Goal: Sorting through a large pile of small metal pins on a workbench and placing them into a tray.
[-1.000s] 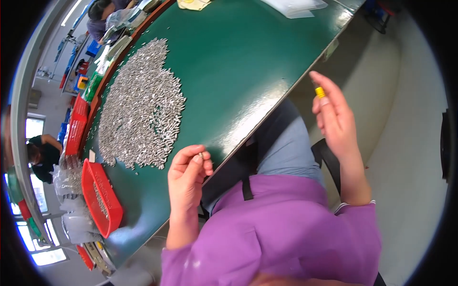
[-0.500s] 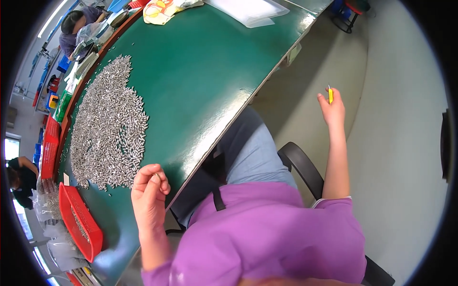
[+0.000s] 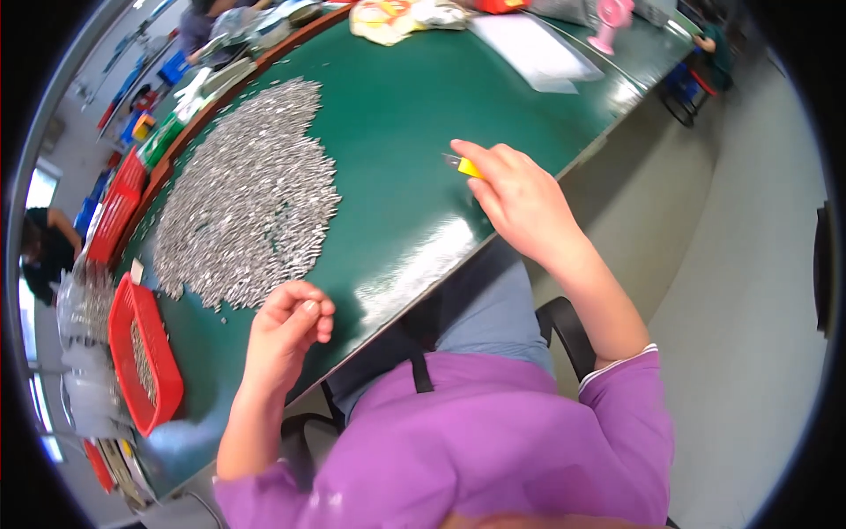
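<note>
My right hand (image 3: 527, 198) is closed round a small yellow utility knife (image 3: 470, 167), its blade tip pointing left above the green tabletop. Near the table's front edge, my left hand (image 3: 291, 328) is curled in a pinch, thumb against the fingers; whatever it may hold is too small to make out. Just beyond the left hand spreads a wide heap of small silvery metal pins (image 3: 242, 198). To the left of that hand, a red plastic basket (image 3: 167, 361) holds more of the small metal pieces.
A second red basket (image 3: 119, 212) stands by the table's brown raised edge (image 3: 198, 119). Clear plastic bags (image 3: 92, 388) lie at the left. At the back are plastic sheets (image 3: 533, 53), a yellow printed bag (image 3: 383, 19) and a pink fan (image 3: 610, 22). Other people sit beyond the table.
My right hand has swung in from the far right, off the table, to above the tabletop, still with the utility knife. The left hand stays pinched near the heap. The whole view has turned slightly.
</note>
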Motion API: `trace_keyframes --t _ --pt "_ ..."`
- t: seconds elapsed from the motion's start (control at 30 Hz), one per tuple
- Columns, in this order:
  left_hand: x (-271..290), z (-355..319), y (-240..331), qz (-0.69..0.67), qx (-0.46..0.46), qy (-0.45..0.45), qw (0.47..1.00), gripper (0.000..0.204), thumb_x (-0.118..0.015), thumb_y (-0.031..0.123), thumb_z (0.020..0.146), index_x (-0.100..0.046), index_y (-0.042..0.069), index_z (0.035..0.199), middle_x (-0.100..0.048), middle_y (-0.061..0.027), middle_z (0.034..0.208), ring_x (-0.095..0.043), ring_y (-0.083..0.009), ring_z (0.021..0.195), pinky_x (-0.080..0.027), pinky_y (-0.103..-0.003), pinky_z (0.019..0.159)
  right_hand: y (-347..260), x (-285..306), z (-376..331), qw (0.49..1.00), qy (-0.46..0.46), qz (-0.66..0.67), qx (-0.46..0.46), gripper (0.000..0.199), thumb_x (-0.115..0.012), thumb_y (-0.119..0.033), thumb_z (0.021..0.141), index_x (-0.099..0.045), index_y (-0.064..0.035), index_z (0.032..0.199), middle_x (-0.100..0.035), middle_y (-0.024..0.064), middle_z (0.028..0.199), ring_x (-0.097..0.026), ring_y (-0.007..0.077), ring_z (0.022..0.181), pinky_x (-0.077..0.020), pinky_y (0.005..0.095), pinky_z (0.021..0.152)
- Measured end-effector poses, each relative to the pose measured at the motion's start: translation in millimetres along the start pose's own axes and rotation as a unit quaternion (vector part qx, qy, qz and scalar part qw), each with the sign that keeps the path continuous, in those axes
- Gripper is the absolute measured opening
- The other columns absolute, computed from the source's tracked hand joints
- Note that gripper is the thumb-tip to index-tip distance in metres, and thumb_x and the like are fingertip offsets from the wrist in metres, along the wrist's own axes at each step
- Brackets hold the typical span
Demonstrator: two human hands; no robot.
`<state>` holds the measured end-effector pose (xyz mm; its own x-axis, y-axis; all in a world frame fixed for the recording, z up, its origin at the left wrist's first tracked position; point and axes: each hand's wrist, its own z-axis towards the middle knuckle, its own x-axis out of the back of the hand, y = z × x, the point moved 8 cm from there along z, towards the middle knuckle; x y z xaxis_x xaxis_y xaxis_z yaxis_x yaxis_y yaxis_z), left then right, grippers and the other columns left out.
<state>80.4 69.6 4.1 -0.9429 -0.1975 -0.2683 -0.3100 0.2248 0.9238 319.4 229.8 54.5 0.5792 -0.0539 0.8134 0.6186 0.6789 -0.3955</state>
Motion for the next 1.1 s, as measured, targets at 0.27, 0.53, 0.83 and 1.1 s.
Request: trace_keyframes --t 0.27,0.53,0.83,1.1 --pt "16 8 -9 -0.067 0.063 -0.051 0.994 0.015 -0.052 0.011 0.097 -0.059 0.004 0.108 -0.062 -0.0027 0.089 -0.056 -0.0103 0.072 -0.046 -0.023 0.064 -43 -69 75 0.988 0.012 -0.083 0.127 0.035 -0.064 -0.006 0.079 -0.061 -0.0031 0.114 -0.058 0.0125 0.1 -0.057 0.0309 0.097 -0.0479 0.0412 0.083" --pt "46 22 5 -0.128 0.04 -0.07 0.988 0.018 -0.049 0.016 0.099 -0.056 0.004 0.112 -0.059 -0.001 0.085 -0.053 -0.0092 0.068 -0.045 -0.022 0.062 -133 -131 100 0.959 -0.218 0.091 0.157 0.03 -0.07 -0.01 0.074 -0.066 -0.0084 0.104 -0.06 0.0124 0.1 -0.061 0.032 0.094 -0.0504 0.0403 0.084" --pt "64 17 12 -0.188 0.022 -0.057 0.98 0.013 -0.053 0.014 0.097 -0.055 0.006 0.106 -0.056 -0.0033 0.084 -0.051 -0.0111 0.067 -0.042 -0.024 0.06 -176 -156 105 0.944 -0.204 0.133 0.223 0.011 -0.068 -0.01 0.077 -0.065 -0.0059 0.088 -0.061 0.0109 0.086 -0.062 0.0304 0.083 -0.0505 0.0403 0.073" --pt "77 26 14 -0.23 -0.004 -0.063 0.971 0.015 -0.047 0.01 0.096 -0.052 0.006 0.11 -0.06 -0.0051 0.089 -0.055 -0.0134 0.072 -0.045 -0.026 0.064 -180 -133 111 0.938 -0.093 0.2 0.268 0.013 -0.069 -0.01 0.079 -0.066 -0.01 0.092 -0.061 0.006 0.091 -0.059 0.0269 0.089 -0.0482 0.0377 0.077"
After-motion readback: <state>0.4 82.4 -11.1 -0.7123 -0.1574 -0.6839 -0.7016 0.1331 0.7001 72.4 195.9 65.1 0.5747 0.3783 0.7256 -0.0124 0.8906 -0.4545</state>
